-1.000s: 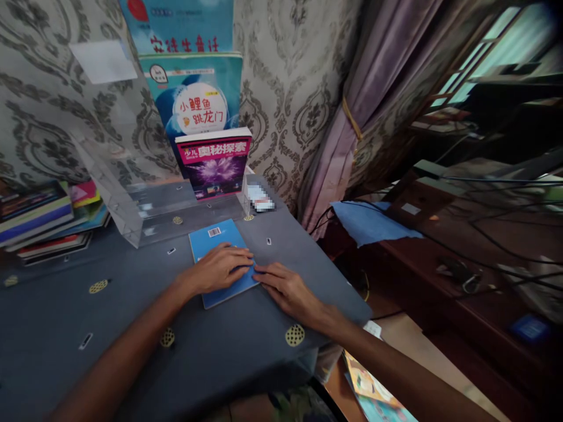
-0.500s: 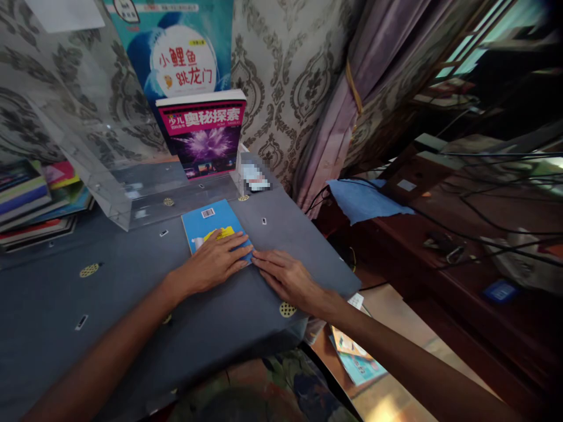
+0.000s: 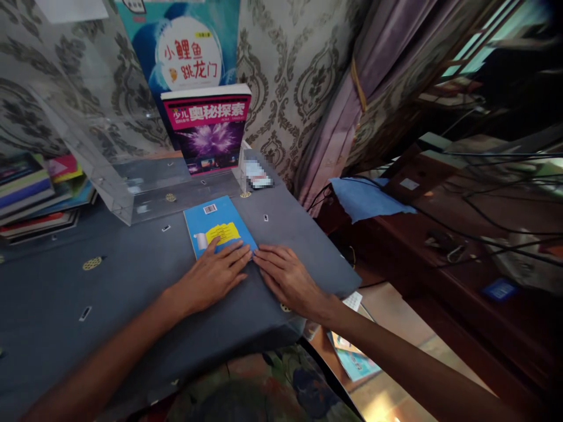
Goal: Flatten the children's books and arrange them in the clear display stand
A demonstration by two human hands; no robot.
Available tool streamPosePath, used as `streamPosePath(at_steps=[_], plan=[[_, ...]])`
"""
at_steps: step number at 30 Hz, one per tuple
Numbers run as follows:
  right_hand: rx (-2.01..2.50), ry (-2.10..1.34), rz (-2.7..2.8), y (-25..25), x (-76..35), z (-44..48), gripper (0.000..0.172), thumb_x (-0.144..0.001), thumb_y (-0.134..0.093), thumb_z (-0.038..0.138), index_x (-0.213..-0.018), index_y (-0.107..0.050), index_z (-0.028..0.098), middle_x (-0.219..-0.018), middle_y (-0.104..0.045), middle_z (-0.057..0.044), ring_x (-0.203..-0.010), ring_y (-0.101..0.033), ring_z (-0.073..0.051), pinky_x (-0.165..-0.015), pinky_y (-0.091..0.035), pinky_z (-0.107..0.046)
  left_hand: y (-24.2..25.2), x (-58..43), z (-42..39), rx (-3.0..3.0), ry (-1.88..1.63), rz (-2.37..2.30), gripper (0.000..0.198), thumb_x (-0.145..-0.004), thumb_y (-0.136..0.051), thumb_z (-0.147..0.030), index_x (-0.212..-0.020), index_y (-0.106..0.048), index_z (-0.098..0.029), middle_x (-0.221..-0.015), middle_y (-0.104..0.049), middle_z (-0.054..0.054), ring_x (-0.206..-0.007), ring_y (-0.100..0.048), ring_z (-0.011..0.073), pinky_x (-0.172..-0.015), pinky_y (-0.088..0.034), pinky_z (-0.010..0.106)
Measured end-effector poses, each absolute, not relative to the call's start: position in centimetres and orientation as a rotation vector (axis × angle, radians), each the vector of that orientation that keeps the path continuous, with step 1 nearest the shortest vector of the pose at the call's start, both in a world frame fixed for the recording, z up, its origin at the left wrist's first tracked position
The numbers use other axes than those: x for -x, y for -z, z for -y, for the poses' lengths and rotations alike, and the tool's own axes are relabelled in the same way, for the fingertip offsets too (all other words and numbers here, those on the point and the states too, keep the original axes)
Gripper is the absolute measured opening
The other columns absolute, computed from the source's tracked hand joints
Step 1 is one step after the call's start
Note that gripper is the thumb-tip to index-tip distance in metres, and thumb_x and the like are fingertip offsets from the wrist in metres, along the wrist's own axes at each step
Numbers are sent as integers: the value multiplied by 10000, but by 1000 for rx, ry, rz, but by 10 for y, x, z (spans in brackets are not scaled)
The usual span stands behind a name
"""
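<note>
A thin blue book with a barcode and a yellow label lies flat on the grey table. My left hand lies flat over the book's near end, fingers stretched out. My right hand rests flat on the table beside the book's near right corner, its fingertips at the book's edge. Neither hand grips anything.
A clear acrylic stand at the back holds a pink and purple book and a blue one behind it. A stack of books lies at the left. Books lie on the floor by the table's right edge; a dark desk with cables stands at the right.
My left hand has slid back toward me along the book, uncovering the yellow label. My right hand stays at the book's near right corner.
</note>
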State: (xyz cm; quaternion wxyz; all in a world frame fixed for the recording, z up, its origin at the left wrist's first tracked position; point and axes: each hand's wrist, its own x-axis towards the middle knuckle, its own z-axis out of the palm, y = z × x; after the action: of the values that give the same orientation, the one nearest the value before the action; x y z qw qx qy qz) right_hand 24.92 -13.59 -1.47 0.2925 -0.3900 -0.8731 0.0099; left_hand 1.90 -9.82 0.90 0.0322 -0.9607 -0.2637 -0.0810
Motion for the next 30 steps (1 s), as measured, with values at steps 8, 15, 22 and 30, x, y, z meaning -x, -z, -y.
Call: streamPosePath(at_steps=[8,15,22,30], plan=[[1026,-53,2391,16,-247,138,393,-978,-454,132,-1335,-613,174,-1274,-691,-128,-1184,-633,-260,-1034,-499,-494,-3,-5,117,2878,295,829,403,-1064,-350,-290,-1403,-525,-164,-1425,-583,124,-1364,-503,251,-1188,-292,521],[996,-52,2384,13,-235,139,399,-981,-456,138,-1352,-599,161,-1277,-686,-140,-1191,-621,-272,-1033,-497,-516,-2,2,124,2846,354,865,394,-1059,-363,-283,-1394,-531,-161,-1405,-602,119,-1337,-534,249,-1175,-322,516],[962,-69,2402,16,-229,137,349,-985,-472,151,-1291,-639,147,-1247,-701,-132,-1180,-618,-270,-1041,-497,-505,1,22,137,2793,474,919,367,-1038,-395,-224,-1336,-583,-121,-1317,-660,135,-1231,-609,260,-1097,-428,480],[907,-134,2440,10,-210,137,409,-957,-513,133,-1357,-596,163,-1269,-690,-130,-1238,-590,-261,-1054,-504,-475,-4,29,141,2773,496,911,365,-1041,-382,-227,-1303,-622,-143,-1269,-685,131,-1175,-634,249,-1086,-443,487]])
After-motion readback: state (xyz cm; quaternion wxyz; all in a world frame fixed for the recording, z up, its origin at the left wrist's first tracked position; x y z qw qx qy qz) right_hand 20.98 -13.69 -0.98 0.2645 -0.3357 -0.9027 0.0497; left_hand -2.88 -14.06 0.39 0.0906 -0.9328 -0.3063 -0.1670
